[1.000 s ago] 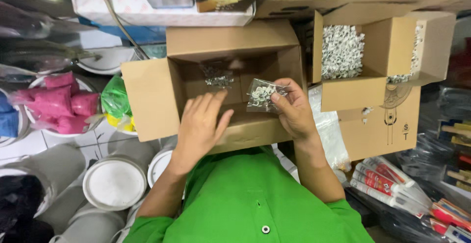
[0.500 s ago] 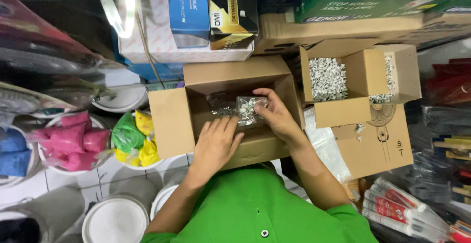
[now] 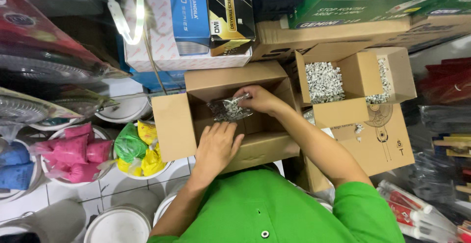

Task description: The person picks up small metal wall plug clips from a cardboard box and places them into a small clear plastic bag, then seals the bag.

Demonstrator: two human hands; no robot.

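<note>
Head view, looking down: right hand (image 3: 259, 99) pinching a clear packet of small white parts (image 3: 226, 109) inside an open cardboard box (image 3: 171, 130). Left hand (image 3: 216, 145) open-fingered, resting flat on box's near edge. Best lowered flat, box kept steadied.

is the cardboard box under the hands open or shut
Open. The cardboard box has its flaps folded outward, and the right hand holds a clear bag of small parts inside it; the left hand rests at its front.
</note>
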